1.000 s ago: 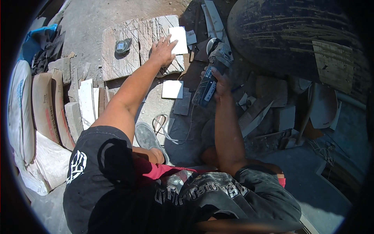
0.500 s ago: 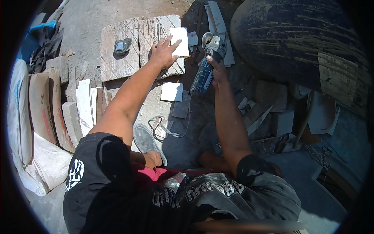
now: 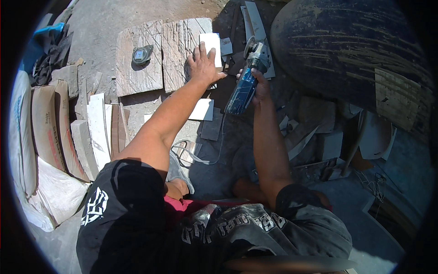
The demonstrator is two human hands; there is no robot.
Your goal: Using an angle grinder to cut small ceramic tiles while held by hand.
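Observation:
My left hand [image 3: 205, 67] lies with spread fingers over the near part of a white tile [image 3: 210, 40], its thumb pointing right. The tile rests on the right-hand of two scored, pale slabs [image 3: 175, 43]. In my right hand [image 3: 260, 86] is a blue angle grinder [image 3: 241, 95], fingers wrapped round its body. Its disc [image 3: 249, 44] tilts up at the far end, to the right of the tile and apart from it. I cannot tell whether the disc spins. A dark tape measure [image 3: 142, 55] sits on the left slab [image 3: 137, 80].
A grey cord [image 3: 194, 157] trails from the grinder by my left foot. Another white tile piece [image 3: 202, 110] lies nearer me. Filled sacks [image 3: 45, 123] and tile strips [image 3: 97, 121] stand left. A large dark rounded object [image 3: 346, 50] and offcuts [image 3: 315, 114] are at right.
My left hand has shifted right and nearer on the tile, thumb now out to the right. The grinder has moved slightly right, its disc turned more edge-on.

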